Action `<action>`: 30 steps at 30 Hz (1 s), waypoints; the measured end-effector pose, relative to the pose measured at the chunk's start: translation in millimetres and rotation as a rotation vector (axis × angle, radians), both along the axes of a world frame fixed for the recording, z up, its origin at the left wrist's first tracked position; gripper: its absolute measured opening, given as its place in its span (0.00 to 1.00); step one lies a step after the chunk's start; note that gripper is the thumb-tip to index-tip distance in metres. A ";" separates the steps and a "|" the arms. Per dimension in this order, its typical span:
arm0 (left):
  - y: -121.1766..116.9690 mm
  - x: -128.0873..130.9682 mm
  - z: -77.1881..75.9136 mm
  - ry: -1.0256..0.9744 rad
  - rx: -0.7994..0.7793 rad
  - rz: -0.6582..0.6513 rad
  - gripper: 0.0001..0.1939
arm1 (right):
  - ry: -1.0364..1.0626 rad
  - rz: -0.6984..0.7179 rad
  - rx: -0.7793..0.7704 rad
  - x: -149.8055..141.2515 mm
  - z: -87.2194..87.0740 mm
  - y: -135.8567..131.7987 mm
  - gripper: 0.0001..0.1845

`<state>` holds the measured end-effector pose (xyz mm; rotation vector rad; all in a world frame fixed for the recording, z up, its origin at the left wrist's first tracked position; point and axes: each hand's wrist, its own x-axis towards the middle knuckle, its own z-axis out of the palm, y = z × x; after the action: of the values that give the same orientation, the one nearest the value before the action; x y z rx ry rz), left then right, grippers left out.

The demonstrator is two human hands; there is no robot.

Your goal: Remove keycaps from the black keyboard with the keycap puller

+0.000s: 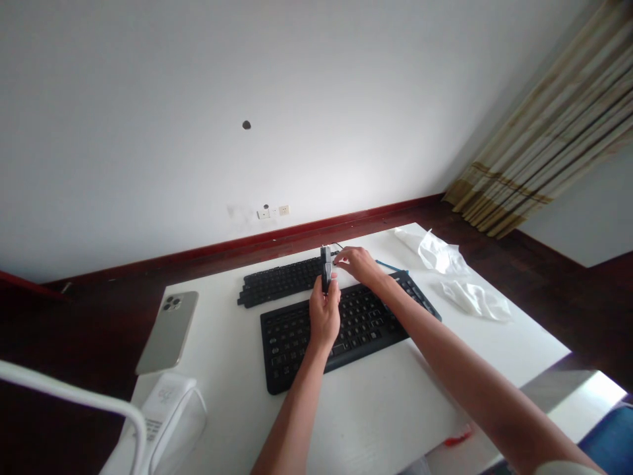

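Observation:
My left hand point(324, 315) is closed round a small dark upright object point(326, 266), held above the black keyboard point(297, 343) on the white table point(395, 402). My right hand point(357, 262) reaches in from the right and pinches at the top of that same object with its fingertips. A second black keyboard part point(279, 282) lies just behind, towards the wall. What the dark object is I cannot make out.
A phone point(169, 331) lies face down at the table's left edge. A white box-like device point(165, 402) stands at the front left. Crumpled clear plastic wrappers point(440, 254) point(477, 300) lie at the right. A small red item point(457, 437) sits near the front edge.

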<state>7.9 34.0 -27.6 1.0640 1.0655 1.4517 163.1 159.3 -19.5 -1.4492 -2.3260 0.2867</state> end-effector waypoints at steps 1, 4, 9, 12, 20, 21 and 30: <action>0.1 0.2 0.2 -0.004 -0.002 0.001 0.27 | 0.000 -0.006 0.003 -0.4 -0.5 1.8 0.07; 0.1 0.5 0.1 -0.008 0.001 -0.001 0.26 | 0.003 -0.033 0.001 -2.4 -1.0 5.3 0.07; 0.2 0.1 -1.7 0.013 -0.007 0.002 0.26 | 0.018 -0.053 0.000 -7.4 -1.2 6.3 0.07; 0.1 -0.2 -2.3 0.020 -0.008 0.005 0.27 | 0.033 -0.054 0.005 -8.5 -1.9 6.8 0.07; 0.8 0.1 -3.1 0.028 -0.007 0.008 0.27 | 0.037 -0.076 -0.001 -7.7 -2.4 7.2 0.08; 0.9 0.2 -3.1 0.025 -0.005 0.008 0.27 | 0.041 -0.077 0.002 -7.3 -1.5 7.1 0.08; 0.1 0.6 -1.2 0.045 -0.007 0.005 0.26 | 0.465 -0.028 -0.204 12.1 27.5 -36.3 0.13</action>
<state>8.5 34.1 -28.7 1.0940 1.1051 1.4330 175.2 123.0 7.9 -1.3286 -1.9402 0.7822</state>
